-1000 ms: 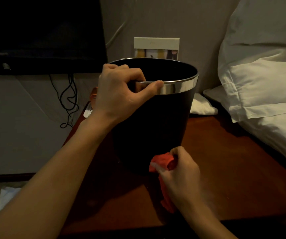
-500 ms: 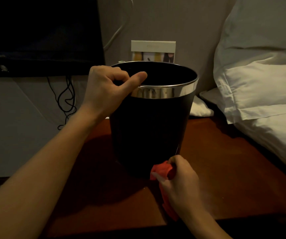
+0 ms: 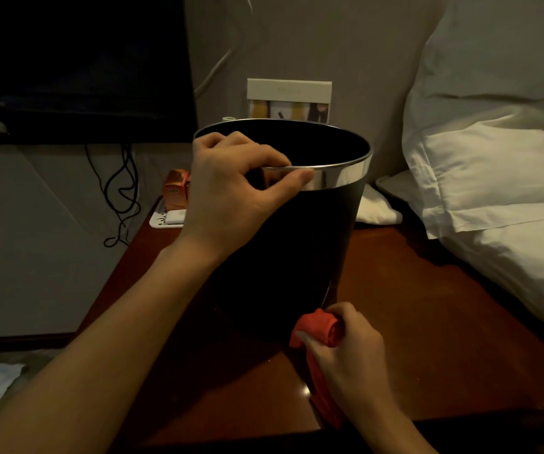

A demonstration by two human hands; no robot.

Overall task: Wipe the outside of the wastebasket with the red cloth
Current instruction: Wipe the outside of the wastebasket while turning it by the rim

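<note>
A black wastebasket [image 3: 300, 244] with a shiny silver rim band stands upright on a reddish-brown wooden table [image 3: 427, 339]. My left hand [image 3: 231, 191] grips the near left of the rim, thumb on the silver band and fingers curled over the edge into the opening. My right hand [image 3: 349, 348] holds a bunched red cloth [image 3: 316, 329] pressed against the basket's lower right side, close to its base. The cloth's loose end hangs below my palm toward the table's front edge.
White pillows [image 3: 493, 178] crowd the right side and overhang the table. Behind the basket stands a small framed card [image 3: 289, 99]; an orange carton [image 3: 175, 191] and a white tray [image 3: 165, 219] sit at the back left. A dark screen [image 3: 77, 67] and dangling cables [image 3: 121, 191] are at left.
My left hand let go of the rim half a second ago and now grips it again, thumb on the silver band. The right hand with the cloth stays low at the basket's base.
</note>
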